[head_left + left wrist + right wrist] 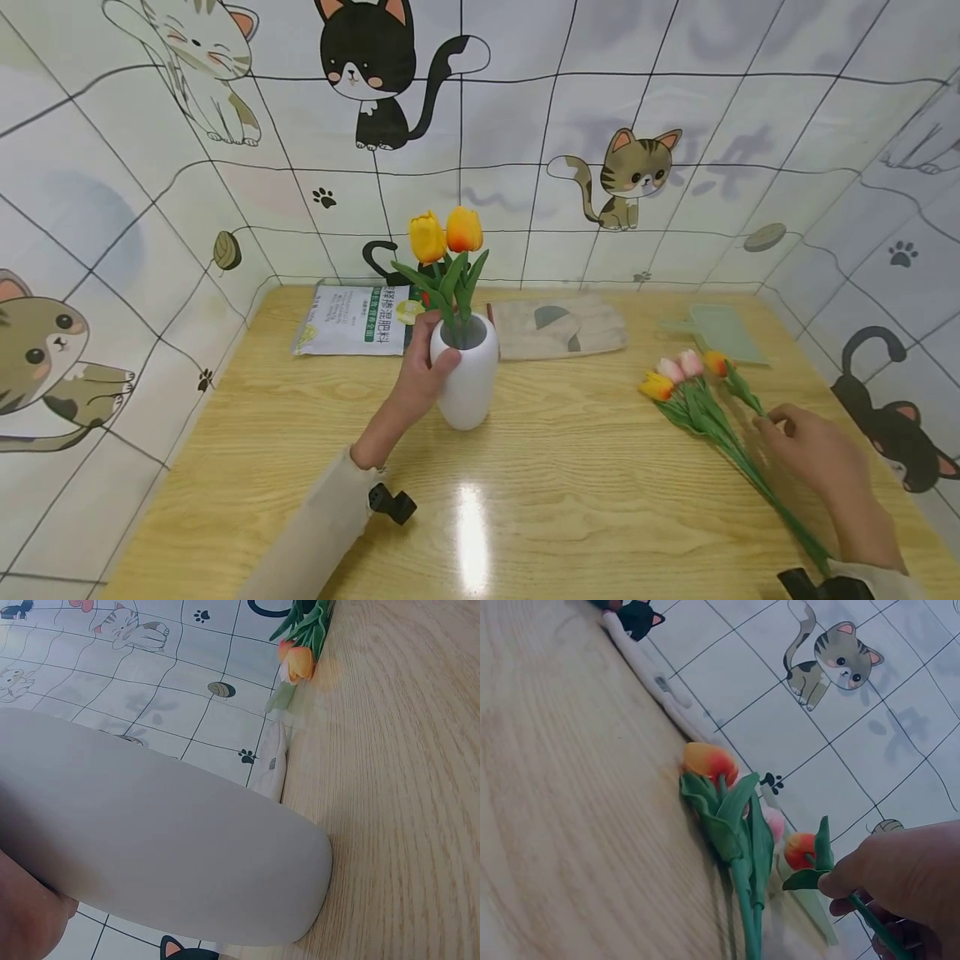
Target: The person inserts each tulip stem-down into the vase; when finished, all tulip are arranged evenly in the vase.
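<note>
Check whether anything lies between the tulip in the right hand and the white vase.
Yes: the loose tulips lie on the table just left of the held tulip, across the direct line to the white vase. Nothing else visible stands between.

I see a white-and-green printed packet (348, 321) lying towards the far left corner of my wooden worktop (570, 475). Near the middle of the far edge I have a beige cloth item (577, 325) with grey patches, and near the far right corner, a pale green flat piece (727, 333). Facing me, white gridded walls (517, 117) carry cartoon cats (375, 58) and paw prints (324, 197).
</note>
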Tool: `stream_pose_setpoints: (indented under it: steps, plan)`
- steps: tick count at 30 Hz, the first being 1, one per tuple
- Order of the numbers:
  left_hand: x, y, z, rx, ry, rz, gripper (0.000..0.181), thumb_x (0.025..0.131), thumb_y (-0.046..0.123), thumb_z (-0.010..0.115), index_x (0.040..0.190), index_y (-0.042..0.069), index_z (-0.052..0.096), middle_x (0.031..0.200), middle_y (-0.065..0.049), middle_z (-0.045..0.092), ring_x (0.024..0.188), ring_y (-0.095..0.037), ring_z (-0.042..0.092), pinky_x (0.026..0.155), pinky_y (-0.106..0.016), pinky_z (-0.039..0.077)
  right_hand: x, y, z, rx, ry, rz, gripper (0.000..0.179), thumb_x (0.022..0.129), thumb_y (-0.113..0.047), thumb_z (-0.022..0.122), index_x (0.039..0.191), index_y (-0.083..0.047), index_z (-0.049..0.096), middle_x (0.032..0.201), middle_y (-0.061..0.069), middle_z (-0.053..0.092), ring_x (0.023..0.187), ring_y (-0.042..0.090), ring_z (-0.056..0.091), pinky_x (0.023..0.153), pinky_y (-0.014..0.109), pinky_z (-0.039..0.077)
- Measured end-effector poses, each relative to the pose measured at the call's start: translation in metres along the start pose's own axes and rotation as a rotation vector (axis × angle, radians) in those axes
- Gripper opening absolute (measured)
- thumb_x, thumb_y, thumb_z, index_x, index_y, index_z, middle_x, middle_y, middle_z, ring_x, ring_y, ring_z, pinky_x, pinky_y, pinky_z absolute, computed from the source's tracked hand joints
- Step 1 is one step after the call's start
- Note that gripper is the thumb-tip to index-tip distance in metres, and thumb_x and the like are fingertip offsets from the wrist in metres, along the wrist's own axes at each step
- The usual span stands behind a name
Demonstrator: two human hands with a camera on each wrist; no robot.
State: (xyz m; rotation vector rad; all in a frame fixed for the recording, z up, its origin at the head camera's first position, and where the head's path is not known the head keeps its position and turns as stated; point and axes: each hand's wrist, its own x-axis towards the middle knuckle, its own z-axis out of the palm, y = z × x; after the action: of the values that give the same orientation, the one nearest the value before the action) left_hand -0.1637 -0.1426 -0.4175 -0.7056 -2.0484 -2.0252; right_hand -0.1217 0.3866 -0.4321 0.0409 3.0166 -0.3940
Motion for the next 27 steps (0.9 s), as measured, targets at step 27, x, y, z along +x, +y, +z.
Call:
stream_pose_setpoints:
  steps: [27]
  plan:
    - [0.000,0.004,0.003,-0.003,-0.001,-0.024,0.093,0.085,0.074,0.057,0.136,0.003,0.026,0.136,-0.025,0.047,0.115,-0.020,0.053,0.098,-0.045,0.046,0.006,-0.049,-0.006,0.024,0.186,-0.076,0.050,0.102,-0.047,0.050,0.117,-0.001,0.062,0.084,0.010,0.064,0.058,0.016,0.046,0.049,0.032,0.032]
